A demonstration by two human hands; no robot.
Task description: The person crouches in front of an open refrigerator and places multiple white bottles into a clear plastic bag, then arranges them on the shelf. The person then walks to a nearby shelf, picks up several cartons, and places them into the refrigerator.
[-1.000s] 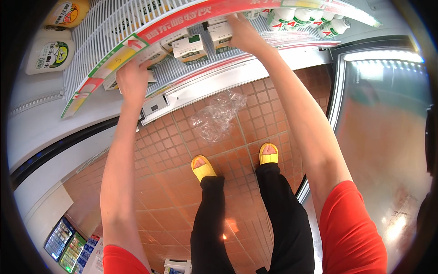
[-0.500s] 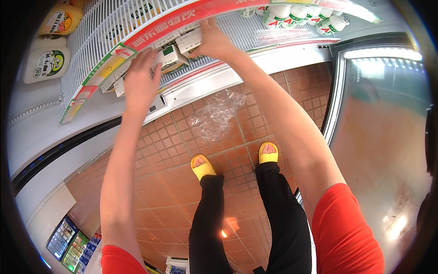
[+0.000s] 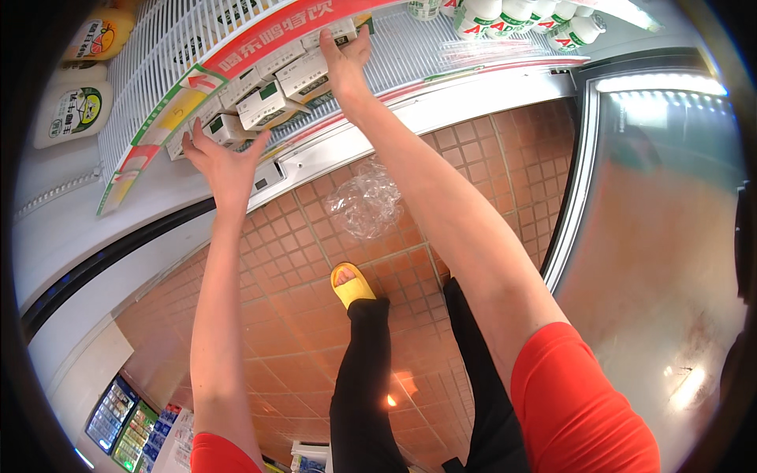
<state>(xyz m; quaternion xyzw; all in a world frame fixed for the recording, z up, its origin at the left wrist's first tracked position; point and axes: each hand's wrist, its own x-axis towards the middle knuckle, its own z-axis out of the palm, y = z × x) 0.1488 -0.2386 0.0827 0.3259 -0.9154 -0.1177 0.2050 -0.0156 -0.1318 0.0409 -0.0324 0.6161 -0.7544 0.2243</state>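
Several small white drink cartons with green panels [image 3: 266, 104] lie in rows on the lower wire shelf, behind a red and green price strip [image 3: 280, 35]. At the left end of the rows, my left hand [image 3: 225, 165] has its thumb and fingers spread around the front of a carton [image 3: 226, 128]. My right hand [image 3: 347, 71] is at the right side of the rows, fingers apart, next to a white carton [image 3: 303, 73]. Its fingertips reach to the cartons' side; how firmly they touch is hard to tell.
White bottles with green caps [image 3: 512, 20] stand farther right on the shelf. Larger bottles [image 3: 79, 110] are at the far left. A crumpled clear plastic wrap [image 3: 367, 206] lies on the tiled floor below the shelf. An open glass door [image 3: 646, 236] stands at right.
My left hand has moved left and down off the middle cartons to the left end. My right hand has shifted left, uncovering more cartons. My right foot has gone out of sight behind my arm.
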